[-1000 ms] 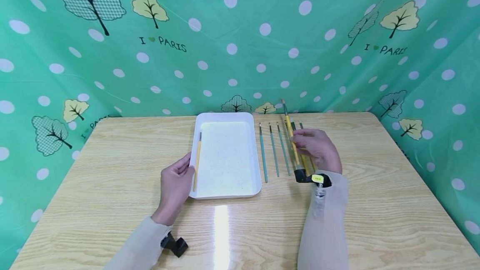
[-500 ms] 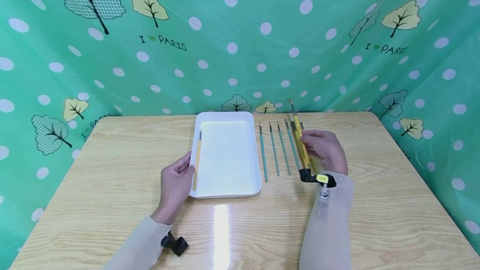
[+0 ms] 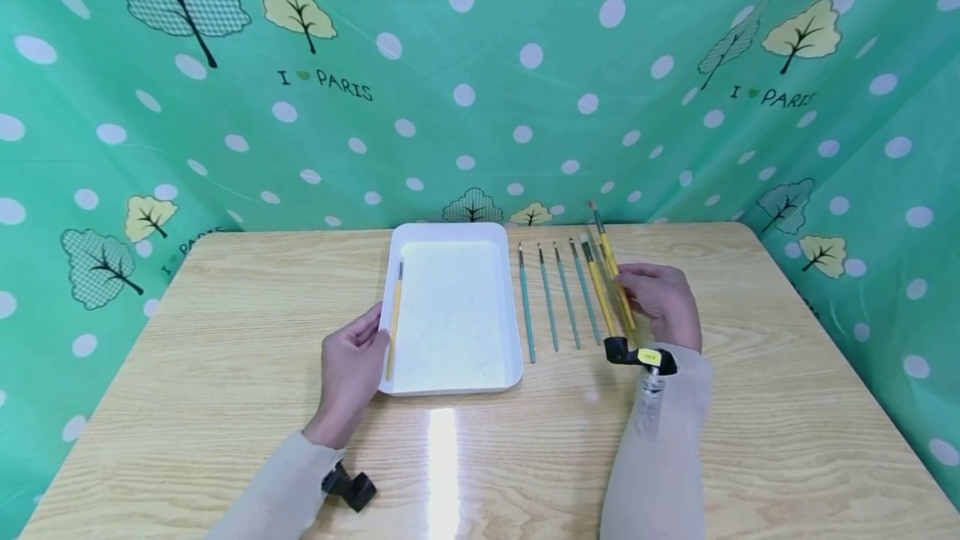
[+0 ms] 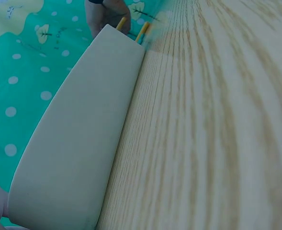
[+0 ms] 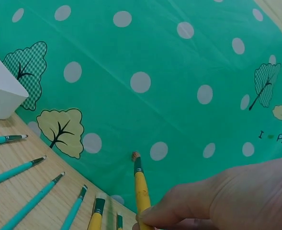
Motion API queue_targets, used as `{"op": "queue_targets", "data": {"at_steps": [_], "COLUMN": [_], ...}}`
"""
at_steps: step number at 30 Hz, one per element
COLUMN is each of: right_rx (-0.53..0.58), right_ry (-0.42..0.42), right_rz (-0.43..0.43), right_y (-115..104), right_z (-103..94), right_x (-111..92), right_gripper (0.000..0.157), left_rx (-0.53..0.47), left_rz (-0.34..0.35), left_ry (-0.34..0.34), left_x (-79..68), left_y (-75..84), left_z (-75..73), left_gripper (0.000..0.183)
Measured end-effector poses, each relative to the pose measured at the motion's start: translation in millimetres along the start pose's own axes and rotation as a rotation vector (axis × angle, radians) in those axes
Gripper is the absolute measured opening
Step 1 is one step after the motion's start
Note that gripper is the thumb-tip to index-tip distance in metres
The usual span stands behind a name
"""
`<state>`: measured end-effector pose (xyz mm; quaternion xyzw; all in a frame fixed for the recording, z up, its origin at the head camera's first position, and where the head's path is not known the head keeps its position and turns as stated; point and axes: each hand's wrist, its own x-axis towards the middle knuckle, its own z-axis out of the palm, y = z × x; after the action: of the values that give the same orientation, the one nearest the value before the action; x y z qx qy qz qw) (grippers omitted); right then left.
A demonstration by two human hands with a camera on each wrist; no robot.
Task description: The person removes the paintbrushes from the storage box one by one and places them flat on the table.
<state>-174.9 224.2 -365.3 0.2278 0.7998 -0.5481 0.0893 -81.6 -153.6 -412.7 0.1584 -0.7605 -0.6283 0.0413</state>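
My left hand (image 3: 354, 361) holds the left wall of a white rectangular tray (image 3: 457, 386), thumb at the rim. A thin yellow-handled paintbrush (image 3: 395, 319) lies inside along that wall. My right hand (image 3: 660, 298) pinches another yellow paintbrush (image 5: 141, 191) by its handle, bristles pointing away and raised above the table. Just left of it lies a wide, flat yellow paintbrush (image 3: 597, 286). One more brush with a green ferrule (image 5: 119, 221) shows beside that one, mostly hidden behind the held brush and hand.
Several teal paintbrushes (image 3: 566, 294) lie side by side between the tray and the right hand, bristles toward the back. The wooden table (image 3: 225, 323) ends at a green dotted cloth (image 3: 420, 107) behind it.
My right hand has moved to the right with the held paintbrush, uncovering the rightmost teal brush and the wide yellow one. The left hand and tray have stayed put.
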Motion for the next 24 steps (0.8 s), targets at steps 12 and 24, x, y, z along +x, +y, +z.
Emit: {"op": "queue_targets", "data": {"at_steps": [12,24], "right_rx": [-0.028,-0.082], "right_ry": [0.099,0.146], "right_rz": [0.042,0.066], "right_y": [7.0,13.0], "right_z": [-3.4,-14.6], "right_x": [4.3,10.0], "right_gripper": [0.041,0.04], "left_rx": [0.003,0.008], "left_rz": [-0.029,-0.022], "left_ry": [0.005,-0.004], "left_x": [0.1,-0.5], "left_y": [2.1,2.6], "left_z": [-0.6,-1.0], "left_gripper": [0.046,0.046]}}
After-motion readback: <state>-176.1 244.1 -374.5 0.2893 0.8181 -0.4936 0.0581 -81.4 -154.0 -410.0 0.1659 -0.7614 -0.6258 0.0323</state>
